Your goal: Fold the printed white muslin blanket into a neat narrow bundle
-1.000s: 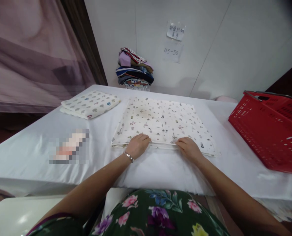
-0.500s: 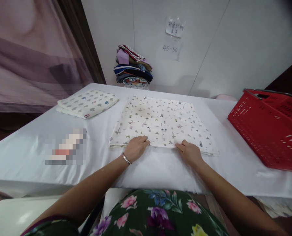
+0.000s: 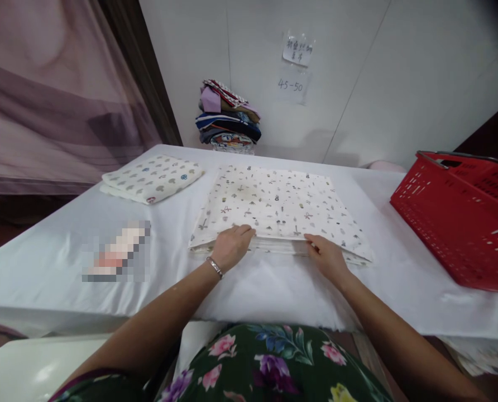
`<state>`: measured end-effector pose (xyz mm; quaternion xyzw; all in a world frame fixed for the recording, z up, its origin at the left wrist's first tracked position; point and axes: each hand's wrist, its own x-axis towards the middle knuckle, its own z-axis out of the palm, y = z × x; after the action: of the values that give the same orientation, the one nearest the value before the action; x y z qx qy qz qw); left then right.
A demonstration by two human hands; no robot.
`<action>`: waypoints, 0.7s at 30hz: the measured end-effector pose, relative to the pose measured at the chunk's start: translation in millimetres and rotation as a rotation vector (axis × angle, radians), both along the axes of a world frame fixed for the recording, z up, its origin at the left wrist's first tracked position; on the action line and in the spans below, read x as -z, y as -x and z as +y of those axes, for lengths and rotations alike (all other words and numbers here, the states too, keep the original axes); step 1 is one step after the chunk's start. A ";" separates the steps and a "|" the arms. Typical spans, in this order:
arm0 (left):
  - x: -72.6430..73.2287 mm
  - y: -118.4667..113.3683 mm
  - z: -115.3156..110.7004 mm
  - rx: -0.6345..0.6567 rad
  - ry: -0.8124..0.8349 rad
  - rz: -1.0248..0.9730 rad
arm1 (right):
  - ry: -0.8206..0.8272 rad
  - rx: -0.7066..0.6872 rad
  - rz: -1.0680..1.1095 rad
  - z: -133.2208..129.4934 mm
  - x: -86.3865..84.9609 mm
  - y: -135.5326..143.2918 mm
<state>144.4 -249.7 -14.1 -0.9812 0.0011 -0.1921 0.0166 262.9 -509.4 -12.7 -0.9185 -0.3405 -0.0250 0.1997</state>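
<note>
In front of me a white cloth (image 3: 269, 198) with small grey and brown prints lies folded in layers on the table. My left hand (image 3: 233, 245) is closed on its near edge, left of the middle. My right hand (image 3: 326, 255) pinches the same edge farther right. Between the hands the top layer is raised a little, and a gap shows above the layers beneath. The cloth's near corners still rest on the table. Fingertips of both hands are partly hidden by the fabric.
A second folded cloth (image 3: 154, 178) with heart-like prints lies at the left, and a blurred-out item (image 3: 117, 251) nearer me. At the right stands a red basket (image 3: 462, 218). Stacked fabrics (image 3: 229, 117) stand behind the white-covered table (image 3: 269, 296), by the wall.
Both hands have lifted the near edge of the cloth's top layer slightly up and away from me, so a gap has opened beneath it.
</note>
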 end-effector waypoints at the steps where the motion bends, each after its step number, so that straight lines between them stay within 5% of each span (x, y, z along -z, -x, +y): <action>1: -0.1 -0.1 1.3 0.012 -0.004 -0.021 | -0.006 -0.018 -0.045 -0.8 1.6 0.1; 8: 18.7 12.2 -0.5 0.048 -0.026 0.063 | 0.156 -0.095 -0.134 -7.8 16.2 12.5; 21: 18.9 15.8 0.1 0.032 -0.049 0.081 | 0.296 -0.052 -0.184 -1.1 20.9 13.5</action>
<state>128.6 -249.6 -33.0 -0.9873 0.0221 -0.1526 0.0374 249.4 -510.5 -33.6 -0.9225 -0.3810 -0.0534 0.0310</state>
